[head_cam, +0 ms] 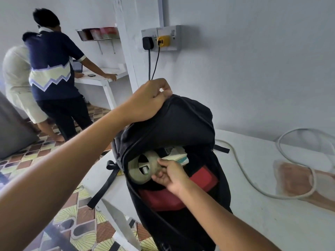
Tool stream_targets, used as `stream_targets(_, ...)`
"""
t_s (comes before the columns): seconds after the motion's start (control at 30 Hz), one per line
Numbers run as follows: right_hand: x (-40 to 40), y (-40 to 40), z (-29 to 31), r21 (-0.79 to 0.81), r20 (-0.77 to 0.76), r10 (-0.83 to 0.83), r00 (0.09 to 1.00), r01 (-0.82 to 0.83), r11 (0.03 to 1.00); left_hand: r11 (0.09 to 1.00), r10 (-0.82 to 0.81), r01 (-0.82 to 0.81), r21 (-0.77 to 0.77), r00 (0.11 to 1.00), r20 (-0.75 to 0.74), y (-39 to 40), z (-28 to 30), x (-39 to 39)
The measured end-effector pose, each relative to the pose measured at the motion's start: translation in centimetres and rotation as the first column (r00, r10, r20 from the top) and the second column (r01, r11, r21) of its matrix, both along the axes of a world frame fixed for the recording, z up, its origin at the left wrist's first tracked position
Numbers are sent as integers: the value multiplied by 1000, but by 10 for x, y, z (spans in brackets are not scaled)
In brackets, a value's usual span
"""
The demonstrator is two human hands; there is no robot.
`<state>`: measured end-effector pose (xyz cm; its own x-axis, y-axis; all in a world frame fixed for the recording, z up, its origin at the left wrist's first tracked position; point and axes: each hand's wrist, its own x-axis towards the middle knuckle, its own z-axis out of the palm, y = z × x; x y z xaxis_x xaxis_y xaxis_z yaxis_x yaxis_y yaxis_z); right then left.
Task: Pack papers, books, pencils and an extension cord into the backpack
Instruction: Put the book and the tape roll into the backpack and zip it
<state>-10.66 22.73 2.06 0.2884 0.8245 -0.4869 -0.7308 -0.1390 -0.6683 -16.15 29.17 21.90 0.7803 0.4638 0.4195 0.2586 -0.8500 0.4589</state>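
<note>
Two hands work at the black backpack [174,124], which stands upright on the white table [272,223], mouth open toward the camera. The left hand [150,100] grips its top flap; the right hand's [170,175] fingers hold a tape roll [139,169] inside, beside books [178,156] and a red pouch [203,178]. A white cord [243,171] trails right. Two people [50,69] stand behind. The bag's depths are too dark to make out.

I see soft, even, fairly bright light with no glare, and only faint shadows on the white wall [253,69]. The wide lens bends the wall and the patterned floor [76,211] toward the frame's edges. My left forearm [54,169] looms large and soft-focused, and the black backpack [181,120] loses detail in its dark folds.
</note>
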Motion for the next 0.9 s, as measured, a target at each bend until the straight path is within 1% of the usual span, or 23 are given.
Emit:
stream_targets(0.07,-11,-3,2,11,104,-62,993,61,998,1000,8,-8,-3,1000,-4,2,0,0)
stream_targets(0.1,-15,-5,3,27,132,-79,988,77,997,1000,12,-12,-2,1000,-7,2,0,-1)
stream_targets(0.2,-22,-8,8,61,157,-90,983,82,995,1000,12,-12,-4,1000,-16,2,0,-1)
stream_targets(0.3,-25,0,15,3,202,-109,973,110,994,1000,-10,9,-28,1000,-24,-1,0,1)
stream_targets(0.37,-27,9,17,-51,171,-118,978,128,990,999,-32,31,-40,999,-19,-6,0,3)
stream_targets(0.43,-29,18,19,-91,75,-112,991,118,989,997,-55,54,-57,998,-17,-11,0,5)
stream_targets(0.47,-29,23,20,-96,54,-99,994,104,990,996,-65,64,-67,998,-17,-13,0,6)
stream_targets(0.57,-32,39,21,-70,63,-87,994,91,993,992,-96,94,-80,995,-17,-19,-1,8)
stream_targets(0.63,-41,44,26,-35,176,-50,983,57,998,991,-110,108,-74,994,-16,-21,-2,9)
stream_targets(0.7,-48,43,32,20,348,10,938,-18,1000,991,-111,109,-77,994,-17,-21,-2,9)
stream_targets(0.73,-50,44,32,5,404,39,914,-45,999,990,-110,109,-86,994,-16,-21,-2,9)
stream_targets(0.8,-48,44,35,-23,470,59,881,-54,998,988,-111,109,-109,994,-9,-20,-2,8)
stream_targets(0.83,-42,47,32,-54,561,109,821,-95,994,986,-112,111,-124,994,-4,-19,-1,8)
stream_targets(0.87,-37,51,32,-118,653,200,731,-162,980,983,-114,113,-141,993,1,-18,-1,8)
stream_targets(0.9,-32,55,31,-191,702,274,657,-197,962,980,-117,116,-160,993,5,-18,-2,8)
